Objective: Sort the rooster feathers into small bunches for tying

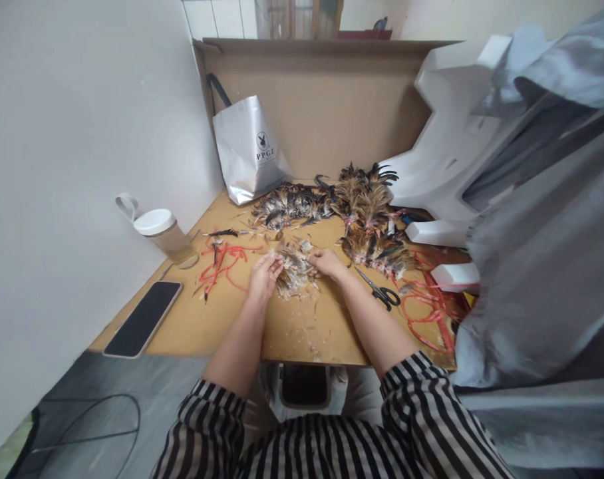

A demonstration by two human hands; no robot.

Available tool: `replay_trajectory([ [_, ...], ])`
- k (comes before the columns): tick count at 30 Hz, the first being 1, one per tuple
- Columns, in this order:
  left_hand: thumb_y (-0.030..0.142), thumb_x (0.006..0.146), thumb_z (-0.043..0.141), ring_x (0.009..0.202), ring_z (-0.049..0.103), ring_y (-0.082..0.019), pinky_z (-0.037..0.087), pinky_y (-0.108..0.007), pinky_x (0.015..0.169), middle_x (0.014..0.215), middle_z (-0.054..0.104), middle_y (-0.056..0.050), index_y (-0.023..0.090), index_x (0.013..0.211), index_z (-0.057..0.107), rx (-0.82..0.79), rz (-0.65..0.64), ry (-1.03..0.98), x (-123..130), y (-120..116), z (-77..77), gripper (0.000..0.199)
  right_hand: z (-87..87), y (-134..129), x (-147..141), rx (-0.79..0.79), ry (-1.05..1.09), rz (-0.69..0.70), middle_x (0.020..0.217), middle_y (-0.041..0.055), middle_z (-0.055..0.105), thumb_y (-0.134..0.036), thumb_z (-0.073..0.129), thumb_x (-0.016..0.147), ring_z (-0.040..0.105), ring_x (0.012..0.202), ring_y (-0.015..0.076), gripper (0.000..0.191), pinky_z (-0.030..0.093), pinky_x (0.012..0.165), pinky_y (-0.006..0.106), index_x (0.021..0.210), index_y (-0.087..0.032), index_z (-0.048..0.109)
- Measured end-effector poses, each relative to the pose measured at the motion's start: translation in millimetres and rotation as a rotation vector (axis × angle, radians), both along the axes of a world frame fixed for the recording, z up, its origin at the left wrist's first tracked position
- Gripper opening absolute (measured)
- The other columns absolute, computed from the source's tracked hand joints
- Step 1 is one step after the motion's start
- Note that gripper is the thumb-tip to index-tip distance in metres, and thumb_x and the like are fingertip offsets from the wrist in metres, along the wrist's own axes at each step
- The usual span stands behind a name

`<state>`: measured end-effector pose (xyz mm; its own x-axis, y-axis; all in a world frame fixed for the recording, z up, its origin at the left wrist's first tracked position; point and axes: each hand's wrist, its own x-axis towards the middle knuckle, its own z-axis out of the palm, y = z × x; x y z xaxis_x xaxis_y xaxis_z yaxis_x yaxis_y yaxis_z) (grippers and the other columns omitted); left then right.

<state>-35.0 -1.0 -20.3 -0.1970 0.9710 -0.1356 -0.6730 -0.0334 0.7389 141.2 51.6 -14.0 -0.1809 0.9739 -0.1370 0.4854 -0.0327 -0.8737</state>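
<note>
At the middle of the wooden table a loose pile of brown and white feathers (293,276) lies between my two hands. My left hand (265,274) is at the pile's left edge, palm partly up, with curled fingers and the thumb pinching feathers. From the right, my right hand (326,262) pinches feathers at the other side of the pile, thumb against fingers. The exact feathers in each pinch are too small to make out. Beyond my hands lie a heap of dark feathers (297,203) and, to the right, bundled brown feathers (364,193).
Black scissors (382,293) lie right of my forearm, near tangled red string (426,313). More red string (217,266) is on the left. A lidded cup (169,239), a phone (145,319) and a silver bag (247,150) stand or lie leftward. Grey fabric (546,266) hangs at right.
</note>
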Motion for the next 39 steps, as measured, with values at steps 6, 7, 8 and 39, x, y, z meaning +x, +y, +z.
replay_trajectory([
  [6,0.021,0.063,0.07,0.062,0.059,-0.009,0.046,-0.026,0.072,0.069,0.063,-0.002,0.015,0.073,0.058,0.06,-0.01,-0.006,-2,0,0.4,0.016,16.5,-15,11,0.338,-0.259,-0.115,0.06,0.002,0.063,-0.031,0.061,0.066,0.055,0.058,0.0136,0.016,0.037,0.054,0.022,0.069,-0.017,0.068],
  [7,0.021,0.063,0.07,0.062,0.058,-0.008,0.046,-0.026,0.071,0.069,0.063,-0.001,0.015,0.073,0.058,0.072,0.0,-0.012,-4,1,0.9,0.017,21.1,-18,10,0.381,-0.281,-0.129,0.067,0.0031,0.065,-0.031,0.06,0.067,0.057,0.063,0.0149,0.017,0.038,0.056,0.023,0.074,-0.018,0.069],
  [8,0.021,0.063,0.07,0.061,0.058,-0.008,0.046,-0.026,0.07,0.069,0.062,-0.001,0.015,0.074,0.058,0.083,0.015,-0.022,-5,1,1.4,0.017,25.4,-20,8,0.419,-0.286,-0.12,0.073,0.0037,0.067,-0.031,0.059,0.068,0.058,0.067,0.016,0.019,0.038,0.058,0.023,0.079,-0.019,0.069],
  [39,0.023,0.062,0.07,0.053,0.052,-0.005,0.045,-0.022,0.063,0.064,0.058,0.003,0.016,0.074,0.055,0.039,0.063,-0.116,-8,-1,3.7,0.019,10.9,-6,-13,0.469,-0.081,-0.074,0.079,0.0032,0.067,-0.02,0.051,0.07,0.059,0.071,0.0142,0.019,0.043,0.069,0.024,0.08,-0.015,0.066],
])
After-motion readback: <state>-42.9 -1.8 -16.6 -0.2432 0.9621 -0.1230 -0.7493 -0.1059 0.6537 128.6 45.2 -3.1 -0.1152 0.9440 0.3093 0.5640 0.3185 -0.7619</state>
